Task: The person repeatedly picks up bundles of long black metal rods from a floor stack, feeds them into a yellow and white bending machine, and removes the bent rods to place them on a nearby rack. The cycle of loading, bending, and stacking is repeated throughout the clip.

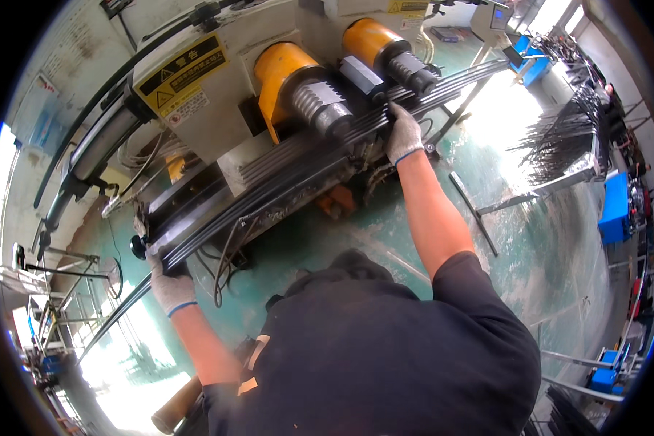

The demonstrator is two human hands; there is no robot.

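A bundle of long thin dark metal rods [265, 195] lies slantwise along the front of a machine, from lower left to upper right. Both my hands wear pale knitted gloves with blue cuffs. My left hand [173, 291] is closed around the bundle near the machine's left end, thumb on top. Farther right, my right hand [405, 138] grips the same rods, just beside the ribbed steel shafts; its fingertips are partly hidden behind the rods. Above the bundle, two orange housings [287, 69] carry ribbed steel shafts [320, 105], with a dark block [362, 75] between them.
The machine's pale body [211, 127] bears a yellow-and-black warning label [182, 76]. A loop of cable [220, 280] hangs below the rods. On the right, a stack of dark rods [567, 134] rests on a metal stand, near a blue bin [615, 208]. A brown tube [174, 410] lies at lower left.
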